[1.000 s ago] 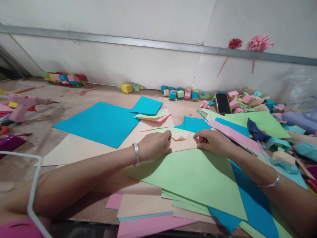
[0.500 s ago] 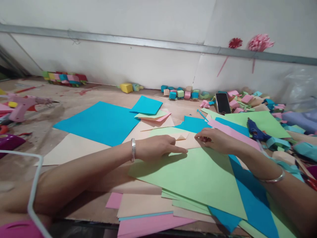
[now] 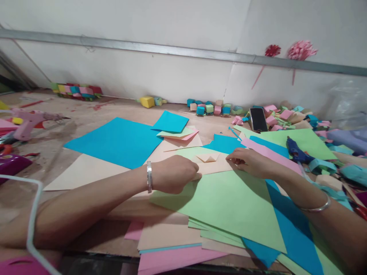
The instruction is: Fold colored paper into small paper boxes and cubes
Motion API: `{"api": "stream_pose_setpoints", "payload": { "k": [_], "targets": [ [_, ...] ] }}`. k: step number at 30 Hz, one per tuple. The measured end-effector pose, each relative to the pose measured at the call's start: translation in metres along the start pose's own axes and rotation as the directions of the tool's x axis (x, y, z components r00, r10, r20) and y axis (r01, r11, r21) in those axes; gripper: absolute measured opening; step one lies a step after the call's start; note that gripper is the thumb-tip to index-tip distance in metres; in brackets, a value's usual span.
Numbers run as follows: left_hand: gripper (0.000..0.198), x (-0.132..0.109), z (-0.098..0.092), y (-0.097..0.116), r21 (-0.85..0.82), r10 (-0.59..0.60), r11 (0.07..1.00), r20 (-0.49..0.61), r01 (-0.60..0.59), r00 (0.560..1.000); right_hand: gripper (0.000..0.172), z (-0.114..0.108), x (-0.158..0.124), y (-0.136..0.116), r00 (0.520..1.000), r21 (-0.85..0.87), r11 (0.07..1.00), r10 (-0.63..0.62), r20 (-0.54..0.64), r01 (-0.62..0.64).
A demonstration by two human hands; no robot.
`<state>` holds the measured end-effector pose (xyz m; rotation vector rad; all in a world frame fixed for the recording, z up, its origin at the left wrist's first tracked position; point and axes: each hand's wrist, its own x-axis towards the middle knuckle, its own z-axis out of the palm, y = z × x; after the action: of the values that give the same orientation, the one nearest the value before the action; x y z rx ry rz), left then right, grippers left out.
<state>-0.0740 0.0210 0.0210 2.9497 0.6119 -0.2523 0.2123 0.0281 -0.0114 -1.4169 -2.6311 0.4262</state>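
A peach paper strip (image 3: 213, 167) lies across the top edge of a large light green sheet (image 3: 229, 206). My left hand (image 3: 174, 173) rests at the strip's left end, fingers curled together with the tips on the paper. At the strip's right end, my right hand (image 3: 243, 160) pinches its edge between thumb and fingers. Between my hands, a small folded peach piece (image 3: 208, 157) sits just behind the strip. Blue sheets (image 3: 114, 141) lie behind my left arm, with a smaller blue square (image 3: 172, 122) on a stack of papers.
Folded paper cubes (image 3: 209, 108) line the wall. A phone (image 3: 258, 119), a blue glue gun (image 3: 296, 149) and many paper pieces crowd the right. At left are a pink glue gun (image 3: 25, 124) and a purple object (image 3: 13, 164). Layered sheets (image 3: 169, 236) reach the front edge.
My left hand has drawn back to the left and its outstretched index finger has curled in. More of the strip and the folded peach piece shows. My right hand stays almost still.
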Motion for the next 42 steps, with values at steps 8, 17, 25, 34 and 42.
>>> {"api": "stream_pose_setpoints", "payload": {
  "k": [8, 17, 25, 34, 42],
  "targets": [
    [0.02, -0.013, -0.023, 0.004, 0.197, -0.229, 0.963, 0.227, 0.185, 0.947, 0.023, 0.002, 0.001, 0.001, 1.0, 0.028, 1.0, -0.01, 0.002, 0.01],
    [0.027, 0.004, -0.01, -0.006, 0.023, -0.321, 0.943, -0.19, 0.331, 0.928, 0.027, 0.001, -0.001, 0.001, 1.0, 0.057, 0.998, -0.024, 0.005, 0.024],
    [0.03, 0.021, 0.021, -0.015, -0.233, -0.381, 0.924, -0.518, 0.303, 0.766, 0.021, 0.007, -0.001, 0.004, 0.997, 0.186, 0.98, -0.069, -0.029, 0.073],
    [0.018, 0.033, 0.039, -0.011, -0.58, -0.488, 0.802, -0.498, 0.143, 0.717, 0.024, 0.017, 0.003, -0.015, 0.929, 0.176, 0.942, -0.229, -0.292, 0.287],
    [0.032, 0.028, 0.035, -0.018, -0.423, -0.199, 0.9, -0.62, -0.109, 0.759, 0.022, 0.025, 0.003, -0.014, 0.796, 0.02, 0.91, -0.352, -0.492, 0.414]
  ]
}}
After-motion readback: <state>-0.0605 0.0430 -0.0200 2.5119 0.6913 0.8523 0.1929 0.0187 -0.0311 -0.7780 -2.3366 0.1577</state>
